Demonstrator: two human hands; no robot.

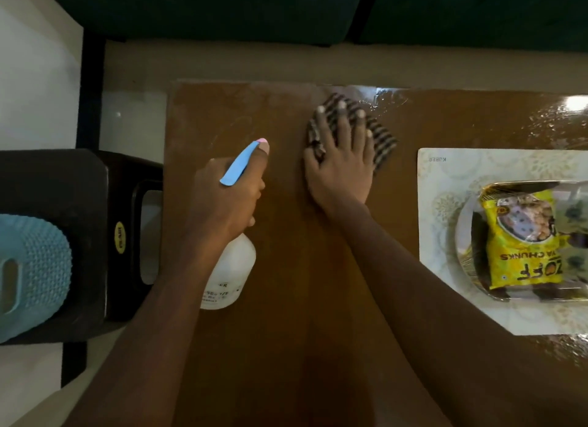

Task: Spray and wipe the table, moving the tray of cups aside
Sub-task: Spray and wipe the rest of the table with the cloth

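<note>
Brown wooden table (286, 299), pretty glossy, wet-looking along the far right side. Sitting right on it: a striped cloth (385, 143) near the far edge and a pale patterned mat (439, 178) off to the right.

Dark green sofa (222, 6) beyond; black stool (63, 178) left; pale glossy floor (38, 92).

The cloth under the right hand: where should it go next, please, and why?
Probably slide the cloth right along the far edge: the right hand presses flat on it, and wet streaks glisten on the table just right of it. The left hand holds the bottle aside.
</note>
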